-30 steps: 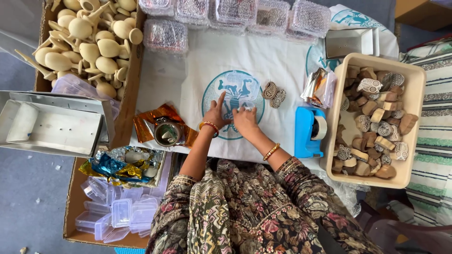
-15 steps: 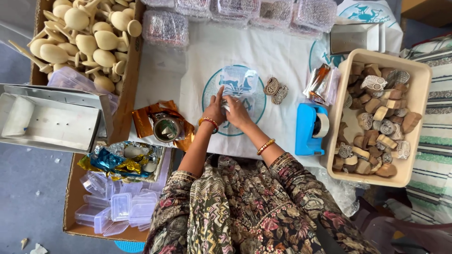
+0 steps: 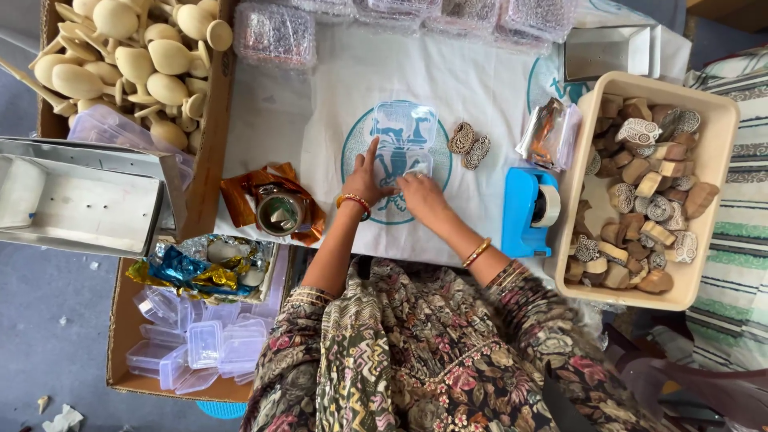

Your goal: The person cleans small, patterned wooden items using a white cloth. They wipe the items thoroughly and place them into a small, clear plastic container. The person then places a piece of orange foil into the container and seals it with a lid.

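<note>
Your sleeves (image 3: 336,320) carry a dark floral print in pink, green and cream. The cloth (image 3: 320,120) on the desk is white with a teal round emblem (image 3: 356,148). The tape dispenser (image 3: 524,212) is bright blue, the tray (image 3: 712,112) cream, its carved blocks (image 3: 640,172) brown, and the foil wrappers (image 3: 196,268) blue and gold.

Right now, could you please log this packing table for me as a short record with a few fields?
left hand: fingers on the near half of the open clear plastic hinged box
right hand: at the box's near edge
beside box: two carved wooden stamp blocks on the white printed cloth
right side: blue tape dispenser, beige tray of carved wooden blocks
far left: cardboard box of wooden spoons
</note>
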